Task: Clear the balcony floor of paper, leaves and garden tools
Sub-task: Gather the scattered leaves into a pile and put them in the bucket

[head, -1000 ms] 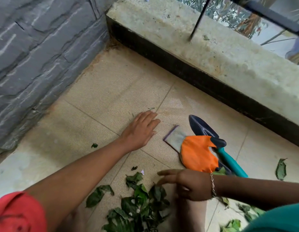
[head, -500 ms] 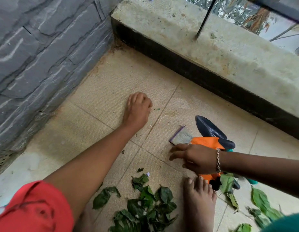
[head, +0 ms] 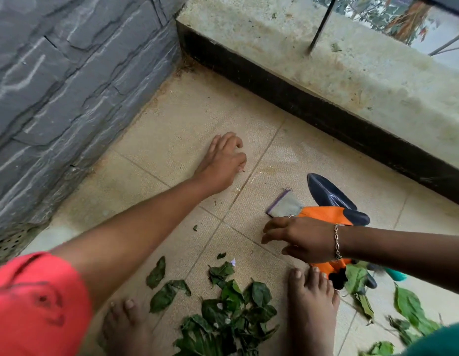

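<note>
- Your left hand (head: 220, 163) is reaching to the far part of the tiled balcony floor (head: 171, 140), near the corner where the grey stone wall (head: 69, 73) is meeting the concrete ledge (head: 326, 60).
- Its fingers are curling in, with the tips down at the tile. A tiny dark scrap (head: 243, 170) is showing right at the thumb tip, and I cannot tell whether you are pinching it.
- Your right hand (head: 302, 240) is lying palm down with its fingers straight and slightly apart, gripping nothing. It is covering the near part of the orange gardening glove (head: 323, 214).
- The glove is lying flat on the floor, its grey cuff (head: 284, 205) pointing left.
- The trowel (head: 326, 194) is lying just beyond the glove, dark blade pointing far, partly under the glove.
- The pile of green leaves (head: 231, 309) is sitting on the near floor between your bare feet (head: 310, 304).
- More loose leaves (head: 408, 307) are lying at the near right.
- A small pale lilac scrap (head: 233, 261) is lying at the far edge of the pile.
</note>
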{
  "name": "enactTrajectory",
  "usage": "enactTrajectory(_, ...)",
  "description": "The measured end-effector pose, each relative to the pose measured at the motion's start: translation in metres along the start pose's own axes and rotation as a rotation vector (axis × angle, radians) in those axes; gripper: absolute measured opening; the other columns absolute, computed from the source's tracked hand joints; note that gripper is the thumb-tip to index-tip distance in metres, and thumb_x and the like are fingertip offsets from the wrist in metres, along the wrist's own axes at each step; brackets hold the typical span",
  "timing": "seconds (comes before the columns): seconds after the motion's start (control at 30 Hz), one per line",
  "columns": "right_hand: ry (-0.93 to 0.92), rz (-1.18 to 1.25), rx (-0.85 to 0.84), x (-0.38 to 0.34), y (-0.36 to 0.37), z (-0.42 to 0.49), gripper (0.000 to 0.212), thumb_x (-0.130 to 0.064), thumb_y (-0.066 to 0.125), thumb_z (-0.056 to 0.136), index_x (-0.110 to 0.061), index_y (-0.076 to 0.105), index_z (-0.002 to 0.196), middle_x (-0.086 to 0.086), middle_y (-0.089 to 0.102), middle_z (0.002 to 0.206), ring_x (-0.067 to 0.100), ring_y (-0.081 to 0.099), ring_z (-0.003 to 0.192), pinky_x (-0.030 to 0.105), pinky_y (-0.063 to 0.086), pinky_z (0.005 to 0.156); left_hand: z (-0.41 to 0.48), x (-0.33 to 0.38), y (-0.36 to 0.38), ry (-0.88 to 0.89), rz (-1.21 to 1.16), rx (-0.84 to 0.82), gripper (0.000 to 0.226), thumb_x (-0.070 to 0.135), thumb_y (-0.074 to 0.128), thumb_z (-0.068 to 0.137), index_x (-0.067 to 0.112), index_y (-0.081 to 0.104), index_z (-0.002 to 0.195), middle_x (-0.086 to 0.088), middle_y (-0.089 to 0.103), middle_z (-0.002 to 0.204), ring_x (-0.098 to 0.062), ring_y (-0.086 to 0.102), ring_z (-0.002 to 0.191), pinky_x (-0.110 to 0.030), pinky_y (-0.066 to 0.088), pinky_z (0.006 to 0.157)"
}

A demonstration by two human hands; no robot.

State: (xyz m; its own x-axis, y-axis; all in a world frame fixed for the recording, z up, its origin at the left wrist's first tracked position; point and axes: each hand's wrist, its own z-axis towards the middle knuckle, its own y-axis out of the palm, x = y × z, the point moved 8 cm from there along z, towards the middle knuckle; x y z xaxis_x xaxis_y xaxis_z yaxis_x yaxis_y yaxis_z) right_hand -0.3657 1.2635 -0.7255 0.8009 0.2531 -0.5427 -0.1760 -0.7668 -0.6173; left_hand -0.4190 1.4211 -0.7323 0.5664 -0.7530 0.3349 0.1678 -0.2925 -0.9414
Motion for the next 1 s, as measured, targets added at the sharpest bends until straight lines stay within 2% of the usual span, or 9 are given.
enactTrajectory(0.13, -0.063, 0.014, -0.013, -0.006, -0.006, 0.015, 0.043, -0.012, 0.054, 0.088, -0.013, 0.049, 0.131, 0.008, 0.046, 0.134, 0.024, 0.045, 0.123, 0.030, 0.037, 0.100, -0.077, 0.002, -0.011, 0.279, -0.024, -0.081, 0.006, 0.020, 0.053, 0.085, 0.016, 0.057, 0.082, -0.012, 0.052, 0.113, -0.034, 0.043, 0.122, -0.048, 0.032, 0.105)
enactTrajectory(0.2, -0.100, 0.015, -0.029, -0.010, -0.008, 0.026, 0.042, -0.010, 0.054, 0.088, -0.012, 0.050, 0.130, 0.008, 0.047, 0.133, 0.025, 0.047, 0.121, 0.029, 0.038, 0.100, -0.123, -0.002, -0.005, 0.323, -0.046, -0.186, 0.013, 0.031, 0.048, 0.086, 0.021, 0.055, 0.091, -0.008, 0.051, 0.114, -0.029, 0.042, 0.120, -0.044, 0.032, 0.105)
enactTrajectory(0.37, -0.193, -0.046, -0.019, -0.027, -0.020, 0.055, 0.044, -0.007, 0.055, 0.086, -0.012, 0.051, 0.129, 0.009, 0.047, 0.133, 0.026, 0.046, 0.122, 0.033, 0.039, 0.100, -0.192, -0.048, 0.000, -0.087, -0.102, -0.130, 0.044, 0.041, 0.049, 0.088, 0.013, 0.052, 0.122, -0.013, 0.052, 0.128, -0.025, 0.041, 0.125, -0.040, 0.034, 0.106)
enactTrajectory(0.53, -0.284, -0.177, -0.079, -0.052, -0.020, 0.080, 0.055, -0.009, 0.051, 0.088, -0.016, 0.036, 0.141, 0.013, 0.018, 0.152, 0.025, 0.024, 0.139, 0.030, 0.028, 0.109, -0.224, -0.053, 0.016, -0.296, -0.145, -0.161, 0.074, 0.059, 0.028, 0.092, 0.008, 0.026, 0.145, -0.014, 0.018, 0.155, -0.022, 0.011, 0.143, -0.033, 0.009, 0.118)
enactTrajectory(0.67, -0.388, -0.310, -0.069, -0.069, -0.012, 0.095, 0.062, -0.011, 0.051, 0.089, -0.014, 0.026, 0.145, 0.020, 0.003, 0.154, 0.030, 0.006, 0.144, 0.037, 0.024, 0.113, -0.246, -0.015, 0.033, -0.210, -0.265, -0.348, 0.080, 0.067, 0.017, 0.089, 0.015, 0.004, 0.149, -0.005, 0.004, 0.157, -0.014, -0.001, 0.145, -0.035, 0.006, 0.118)
enactTrajectory(0.77, -0.445, -0.381, -0.134, -0.075, 0.002, 0.099, 0.070, -0.011, 0.052, 0.087, -0.012, 0.016, 0.148, 0.022, -0.001, 0.154, 0.033, -0.003, 0.144, 0.036, 0.007, 0.116, -0.264, 0.024, 0.033, -0.063, -0.323, -0.355, 0.068, 0.057, 0.028, 0.094, 0.020, 0.011, 0.148, -0.002, 0.015, 0.155, -0.011, 0.006, 0.144, -0.031, 0.005, 0.119)
enactTrajectory(0.83, -0.543, -0.350, -0.267, -0.084, 0.022, 0.088, 0.071, -0.006, 0.051, 0.087, -0.011, 0.017, 0.148, 0.020, 0.005, 0.155, 0.032, 0.002, 0.144, 0.040, 0.003, 0.117, -0.273, 0.024, 0.034, -0.231, -0.339, -0.257, 0.065, 0.059, 0.027, 0.094, 0.025, 0.012, 0.147, 0.001, 0.014, 0.155, -0.010, 0.004, 0.144, -0.037, 0.012, 0.119)
enactTrajectory(0.9, -0.640, -0.255, -0.398, -0.098, 0.040, 0.071, 0.068, -0.003, 0.050, 0.085, -0.010, 0.023, 0.146, 0.017, 0.016, 0.154, 0.028, 0.010, 0.144, 0.044, 0.019, 0.117, -0.284, 0.009, 0.035, -0.553, -0.299, -0.181, 0.071, 0.070, 0.017, 0.089, 0.029, 0.008, 0.147, 0.000, 0.000, 0.156, -0.015, -0.007, 0.145, -0.043, 0.015, 0.116)
enactTrajectory(1.0, -0.617, -0.165, -0.330, -0.101, 0.040, 0.069, 0.071, -0.003, 0.054, 0.082, -0.010, 0.023, 0.146, 0.017, 0.010, 0.155, 0.027, 0.006, 0.144, 0.039, 0.016, 0.117, -0.296, 0.009, 0.047, -0.863, -0.285, -0.318, 0.095, 0.076, 0.005, 0.070, 0.025, -0.011, 0.149, -0.002, -0.040, 0.145, -0.020, -0.033, 0.137, -0.037, -0.003, 0.116)
